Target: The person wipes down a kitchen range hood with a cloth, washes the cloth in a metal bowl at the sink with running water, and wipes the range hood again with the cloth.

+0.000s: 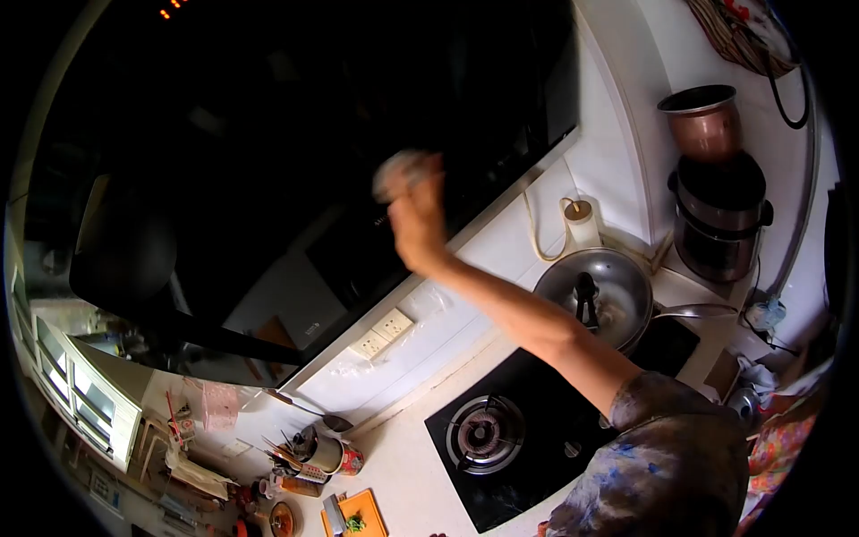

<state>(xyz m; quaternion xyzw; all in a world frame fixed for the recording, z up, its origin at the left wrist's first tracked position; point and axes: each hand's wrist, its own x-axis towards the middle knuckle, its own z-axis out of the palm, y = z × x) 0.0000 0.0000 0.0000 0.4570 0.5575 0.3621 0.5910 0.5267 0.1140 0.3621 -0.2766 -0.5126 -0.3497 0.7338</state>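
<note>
My right hand (418, 224) is raised against the glossy black panel of the range hood (259, 116), the bare arm reaching up from the lower right. Its fingers are closed on a pale, crumpled cloth (396, 174). Both fingers and cloth are smeared by motion, so the cloth's exact folds do not show. The cloth appears to lie on or very close to the panel. My left hand does not appear in the view.
Below stands a black gas hob (510, 483) with a metal wok (555, 277) on its far burner. A rice cooker (720, 219) sits to the right. Wall sockets (382, 333), a utensil holder (320, 450) and an orange cutting board (365, 513) with a knife are along the counter.
</note>
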